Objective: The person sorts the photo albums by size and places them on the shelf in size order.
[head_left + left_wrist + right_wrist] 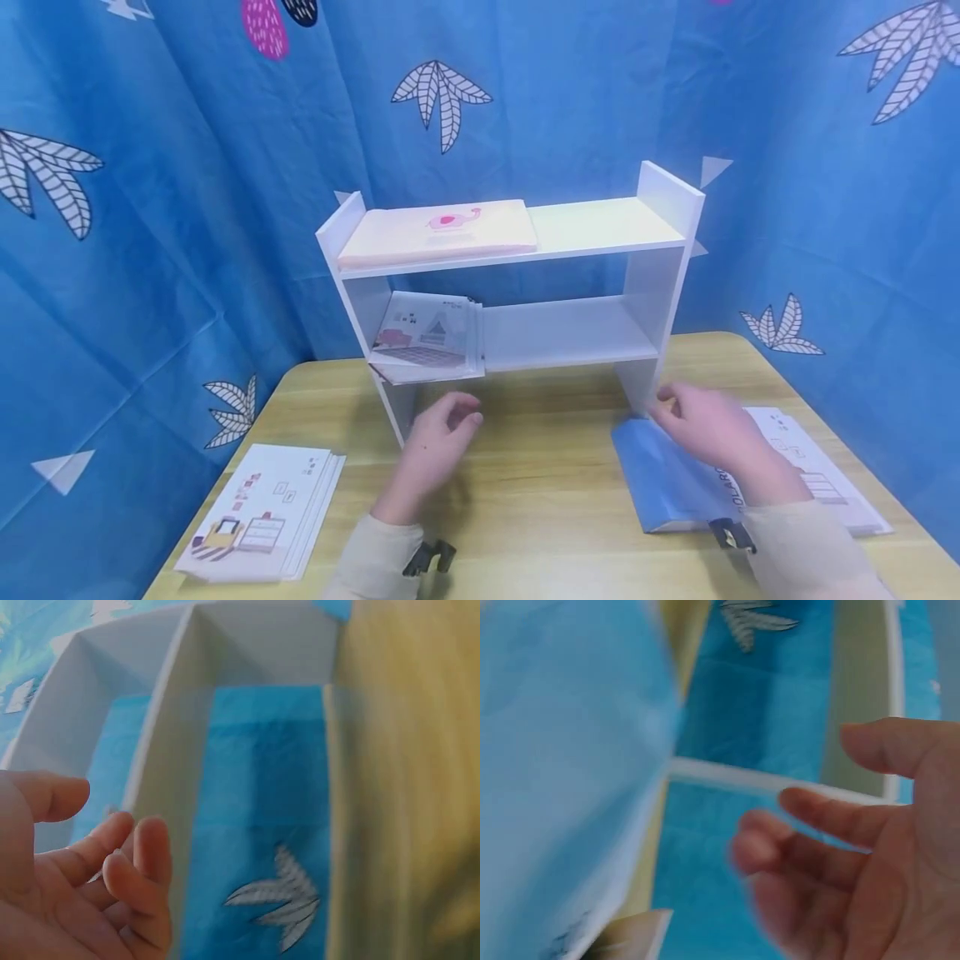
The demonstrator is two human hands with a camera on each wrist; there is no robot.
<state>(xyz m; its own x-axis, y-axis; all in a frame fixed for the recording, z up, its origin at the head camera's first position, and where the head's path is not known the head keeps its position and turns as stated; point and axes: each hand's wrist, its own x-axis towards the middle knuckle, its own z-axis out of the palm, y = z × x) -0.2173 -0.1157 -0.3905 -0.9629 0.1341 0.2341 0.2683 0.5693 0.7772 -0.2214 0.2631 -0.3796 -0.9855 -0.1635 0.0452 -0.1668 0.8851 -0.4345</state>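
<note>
My left hand (441, 446) hangs over the table in front of the white shelf (570, 333), fingers loosely bent and holding nothing. Just above it, a stack of white picture booklets (423, 333) lies on the lower shelf at the left. In the left wrist view, the thumb and fingertips of the left hand (90, 877) are apart. My right hand (712, 425), also holding nothing, is over a blue book (656, 479) near the shelf's right leg. Loosely bent fingers of the right hand (840, 855) show beside blurred blue in the right wrist view.
On the top shelf lies a pale pink item with an elephant print (442, 233). White booklets (262, 517) are stacked at the table's left, and more white booklets (817, 467) lie at the right beside the blue book. A blue curtain (540, 100) hangs behind the wooden table (517, 500).
</note>
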